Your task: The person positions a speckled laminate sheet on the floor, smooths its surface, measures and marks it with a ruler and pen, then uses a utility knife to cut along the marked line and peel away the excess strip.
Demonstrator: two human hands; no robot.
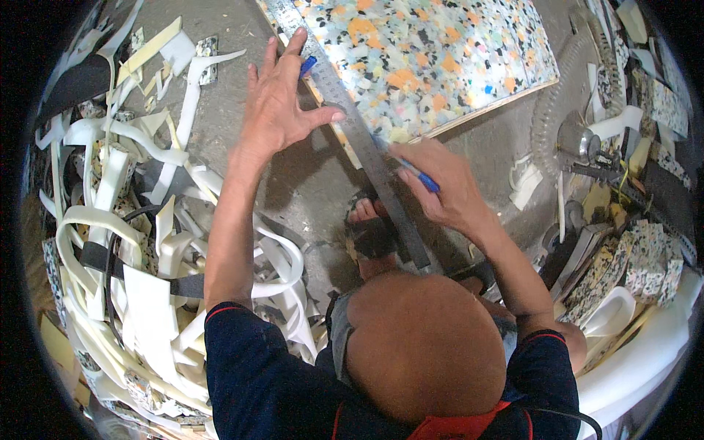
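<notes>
With my left hand [276,106] I am spreading the fingers wide, and the thumb and forefinger are resting on a metal ruler [356,132]. A small blue object [308,66] is lying between them; I cannot tell its kind. With my right hand [449,183] I am holding a blue tool [424,179] in narrowly closed fingers, its front end being near the ruler. The speckled foam board [440,59] is lying beyond my right fingers. White foam scraps [150,301] are heaping left of my left fingers.
</notes>
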